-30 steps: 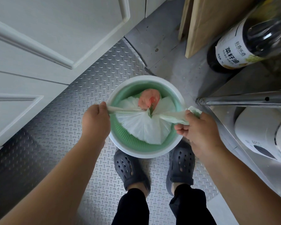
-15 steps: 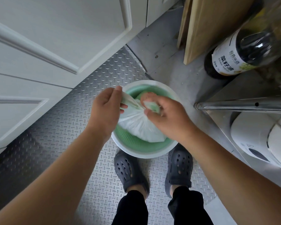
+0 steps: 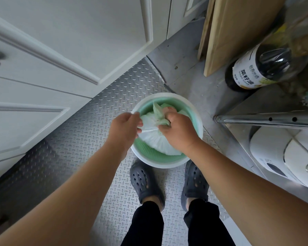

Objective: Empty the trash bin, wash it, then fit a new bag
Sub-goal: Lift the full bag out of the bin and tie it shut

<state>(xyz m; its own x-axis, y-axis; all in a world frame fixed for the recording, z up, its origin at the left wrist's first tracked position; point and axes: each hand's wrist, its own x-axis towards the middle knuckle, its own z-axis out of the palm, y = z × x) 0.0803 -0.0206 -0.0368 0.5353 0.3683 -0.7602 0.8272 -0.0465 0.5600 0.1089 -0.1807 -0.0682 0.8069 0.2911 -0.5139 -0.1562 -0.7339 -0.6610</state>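
A round trash bin with a white rim and green inside stands on the floor just ahead of my feet. Inside it sits a full pale green-white trash bag, gathered at the top. My left hand pinches one twisted end of the bag at the bin's left rim. Over the bin's middle, my right hand grips the bunched green ends of the bag. A bit of pink trash shows behind my right fingers.
White cabinet doors rise at the left. The floor under me is metal tread plate. A steel rack at the right holds a white appliance. A dark oil bottle and wooden boards stand behind the bin.
A second ago my hands pulled the bag's two ends apart across the bin. They have come together over the middle, and my right hand has bunched the ends.
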